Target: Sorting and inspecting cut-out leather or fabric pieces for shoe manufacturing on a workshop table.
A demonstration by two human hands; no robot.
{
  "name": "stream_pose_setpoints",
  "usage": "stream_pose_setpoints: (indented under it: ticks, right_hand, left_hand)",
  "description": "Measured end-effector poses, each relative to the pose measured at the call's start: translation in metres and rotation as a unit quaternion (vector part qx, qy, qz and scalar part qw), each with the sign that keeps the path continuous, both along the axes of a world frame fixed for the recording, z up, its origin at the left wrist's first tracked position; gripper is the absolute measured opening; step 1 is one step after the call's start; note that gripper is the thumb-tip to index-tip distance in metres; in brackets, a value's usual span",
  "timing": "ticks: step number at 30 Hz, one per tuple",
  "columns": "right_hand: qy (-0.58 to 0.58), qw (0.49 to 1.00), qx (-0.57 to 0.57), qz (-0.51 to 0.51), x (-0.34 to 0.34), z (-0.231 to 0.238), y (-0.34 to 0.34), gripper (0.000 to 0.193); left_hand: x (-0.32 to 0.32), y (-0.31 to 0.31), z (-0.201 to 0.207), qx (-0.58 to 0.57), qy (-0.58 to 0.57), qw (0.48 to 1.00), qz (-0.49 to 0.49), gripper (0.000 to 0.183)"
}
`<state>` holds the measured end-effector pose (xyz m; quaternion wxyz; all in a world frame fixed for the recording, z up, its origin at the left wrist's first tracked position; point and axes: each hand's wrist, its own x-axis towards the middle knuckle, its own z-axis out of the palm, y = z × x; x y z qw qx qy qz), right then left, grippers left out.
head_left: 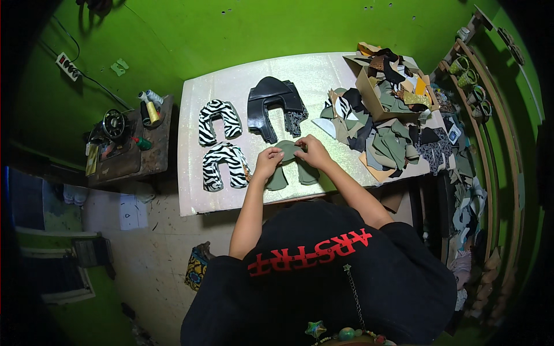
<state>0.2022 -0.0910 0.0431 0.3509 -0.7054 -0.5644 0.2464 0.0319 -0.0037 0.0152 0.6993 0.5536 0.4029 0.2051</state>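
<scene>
An olive-green U-shaped piece of material (289, 151) is between my two hands near the table's front edge, its two legs pointing toward me. The fingers of my left hand (269, 162) pinch it on the left side of its curved top. My right hand (314, 153) grips the right side of the same curve. Just beyond my hands is a pile of black U-shaped pieces (271, 92), with grey patterned ones (295, 115) partly under it. To the left lie two stacks of zebra-print U-shaped pieces, one farther (209, 118) and one nearer (216, 167).
A cardboard box (369, 95) full of scraps stands at the table's back right. Loose offcuts (388, 144) spread in front of it. On the left, a sewing machine (112, 130) and thread cones (152, 111) sit on a separate stand. Wooden racks (479, 115) line the right wall.
</scene>
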Motion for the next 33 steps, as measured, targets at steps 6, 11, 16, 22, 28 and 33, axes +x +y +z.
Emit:
stream_pose_setpoints:
  ticks: [6, 11, 16, 22, 28, 33]
  right_hand:
    - [-0.053, 0.998, 0.002, -0.018, -0.005, 0.004, 0.006, 0.021]
    - [-0.068, 0.997, -0.018, -0.021, -0.011, 0.001, 0.010, 0.021]
    - [-0.082, 0.995, -0.003, -0.061, -0.015, -0.010, 0.014, 0.020]
    - [-0.090, 0.992, -0.011, -0.086, -0.022, -0.018, 0.018, 0.022]
    - [-0.057, 0.988, -0.047, -0.133, -0.025, -0.017, 0.016, 0.041]
    - [-0.031, 0.994, 0.007, -0.104, -0.014, -0.029, 0.010, 0.046]
  left_hand:
    - [-0.003, 0.003, -0.007, 0.033, -0.011, 0.999, 0.008, 0.019]
    - [-0.010, 0.006, -0.010, 0.119, 0.088, 0.989, 0.031, 0.017]
    - [-0.007, 0.002, -0.004, 0.239, 0.191, 0.950, 0.059, 0.017]
    - [-0.001, -0.003, -0.001, 0.279, 0.227, 0.930, 0.080, 0.020]
    - [0.006, -0.013, 0.011, 0.404, 0.349, 0.842, 0.077, 0.048]
    - [0.008, -0.019, 0.018, 0.417, 0.329, 0.847, 0.026, 0.056]
